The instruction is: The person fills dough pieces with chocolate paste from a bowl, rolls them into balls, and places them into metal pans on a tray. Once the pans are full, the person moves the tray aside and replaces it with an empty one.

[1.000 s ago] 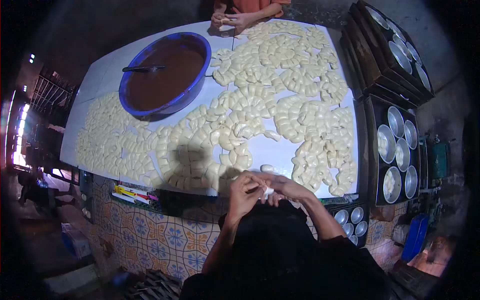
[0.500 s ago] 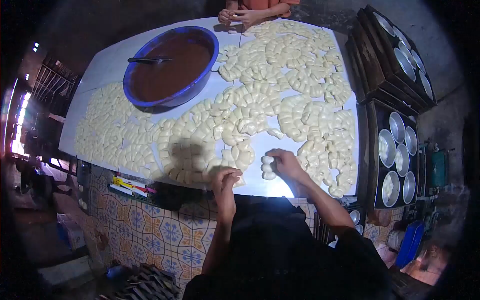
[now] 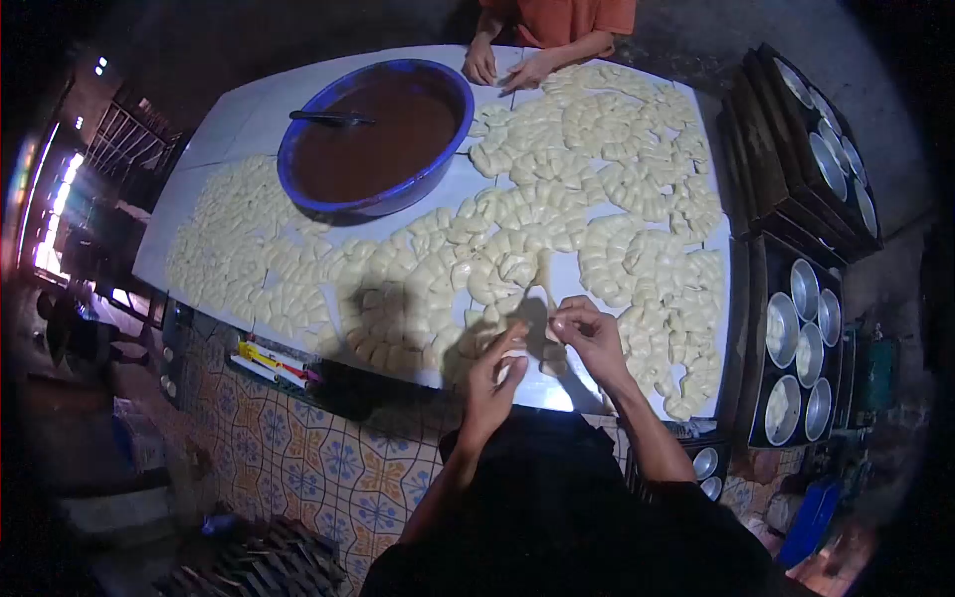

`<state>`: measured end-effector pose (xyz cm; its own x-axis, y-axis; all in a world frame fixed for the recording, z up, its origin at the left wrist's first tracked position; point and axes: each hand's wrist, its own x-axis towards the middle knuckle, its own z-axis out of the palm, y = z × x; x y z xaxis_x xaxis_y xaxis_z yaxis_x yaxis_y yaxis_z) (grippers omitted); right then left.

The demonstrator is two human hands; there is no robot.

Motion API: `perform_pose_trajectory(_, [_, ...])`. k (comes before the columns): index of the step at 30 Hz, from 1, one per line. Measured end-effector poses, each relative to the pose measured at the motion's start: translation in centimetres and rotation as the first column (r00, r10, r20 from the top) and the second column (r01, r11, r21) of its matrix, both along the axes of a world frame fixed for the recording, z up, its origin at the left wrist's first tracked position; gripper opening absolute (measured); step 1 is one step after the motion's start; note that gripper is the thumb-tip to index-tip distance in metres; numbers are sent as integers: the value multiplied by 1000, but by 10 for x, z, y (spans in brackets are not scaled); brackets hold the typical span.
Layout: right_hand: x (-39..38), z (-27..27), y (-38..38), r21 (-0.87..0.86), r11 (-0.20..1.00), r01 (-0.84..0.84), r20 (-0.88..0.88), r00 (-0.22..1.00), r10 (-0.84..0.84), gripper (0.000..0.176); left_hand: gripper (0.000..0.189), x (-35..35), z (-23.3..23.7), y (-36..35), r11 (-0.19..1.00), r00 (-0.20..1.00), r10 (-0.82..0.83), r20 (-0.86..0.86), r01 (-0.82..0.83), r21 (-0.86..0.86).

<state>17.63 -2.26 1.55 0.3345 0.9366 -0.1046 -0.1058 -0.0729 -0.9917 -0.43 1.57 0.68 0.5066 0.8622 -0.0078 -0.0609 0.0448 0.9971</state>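
Note:
My right hand pinches the lower end of a pale, stretched dough strip just above the white table's near edge. My left hand is beside it, fingers apart and pointing at the strip, with nothing visibly in it. Several folded dough pieces lie in curved rows around both hands. Two small dough lumps rest under my right hand.
A blue bowl of brown filling with a spoon stands at the back left. Another person's hands rest at the far edge. Black trays of metal cups are stacked on the right. Coloured sticks lie on the tiled ledge.
My right hand left the small lumps on the table and now holds a stretched dough strip. My left hand rose from the table edge toward it. The view shifted right.

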Motion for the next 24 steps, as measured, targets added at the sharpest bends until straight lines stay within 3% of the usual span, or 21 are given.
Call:
perform_pose_trajectory(1, [-7,10,0,7,1000,8,-48,999,-8,13,44,4,2,2,997,999,-34,-28,36,67])
perform_pose_trajectory(3, [-14,13,-1,57,998,27,-140,990,-19,12,44,12,7,3,1000,1000,-25,-8,25,16])
perform_pose_trajectory(4, [-18,14,-3,134,990,52,-197,980,-25,12,49,15,4,2,996,996,5,92,3,-88])
perform_pose_trajectory(5, [-19,23,-10,106,994,40,-250,968,-13,11,55,18,1,3,981,981,39,189,-2,-193])
perform_pose_trajectory(7, [-32,42,-17,310,949,57,-502,858,113,13,66,29,11,1,890,957,157,245,-30,-456])
perform_pose_trajectory(8, [-32,41,-23,346,938,31,-572,800,184,15,67,26,-11,4,838,877,133,462,150,-525])
perform_pose_trajectory(11, [-36,58,-31,507,862,30,-686,619,382,19,68,29,-23,12,755,870,125,477,228,-615])
perform_pose_trajectory(13, [-31,58,-31,528,849,20,-626,685,373,22,68,31,-8,13,711,817,110,566,333,-620])
perform_pose_trajectory(15, [-25,59,-34,493,869,-40,-627,677,386,23,69,31,4,12,697,774,75,629,411,-588])
perform_pose_trajectory(16, [-24,61,-36,517,847,-121,-636,608,475,23,65,34,7,10,723,751,60,657,421,-547])
perform_pose_trajectory(17, [-25,62,-37,555,819,-145,-524,703,480,27,61,34,2,12,790,846,6,533,323,-522])
perform_pose_trajectory(19, [-18,68,-37,618,777,-115,-501,705,503,31,54,31,-22,14,901,971,-48,233,143,-409])
perform_pose_trajectory(20, [-14,79,-33,626,779,-32,-588,637,499,24,52,33,-36,19,887,987,48,155,30,-461])
perform_pose_trajectory(22, [-1,88,-25,679,734,2,-601,576,554,21,58,47,-28,22,999,987,-42,156,38,31])
perform_pose_trajectory(23, [3,88,-23,694,719,18,-602,562,567,21,61,52,-24,23,960,987,-86,137,45,277])
perform_pose_trajectory(24, [6,81,-21,693,721,5,-598,562,571,22,69,58,-6,29,910,960,-257,116,200,364])
